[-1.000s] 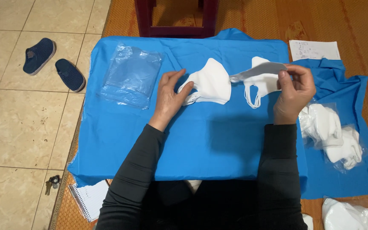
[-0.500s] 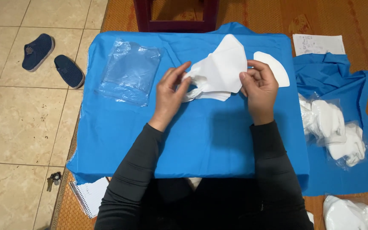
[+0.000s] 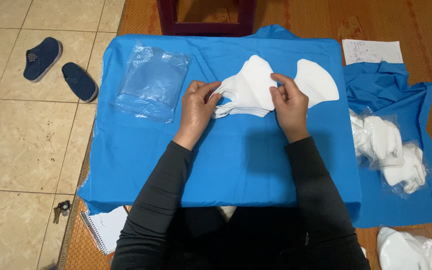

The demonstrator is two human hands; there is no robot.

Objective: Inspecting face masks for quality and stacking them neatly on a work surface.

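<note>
A stack of white face masks lies on a table covered in blue cloth. My left hand grips the stack's left end. My right hand holds its right side, fingers resting on the top mask. One more white mask lies flat just right of my right hand. A pile of clear plastic bags sits on the cloth to the left of my left hand.
Clear bags of white masks lie on a lower blue cloth at the right, another bag at bottom right. A paper sheet is at upper right. Dark blue shoes, keys and a spiral notebook lie on the floor.
My right hand brought the mask it held out by its strap over to the stack and laid it on top. Both hands now hold the stack together.
</note>
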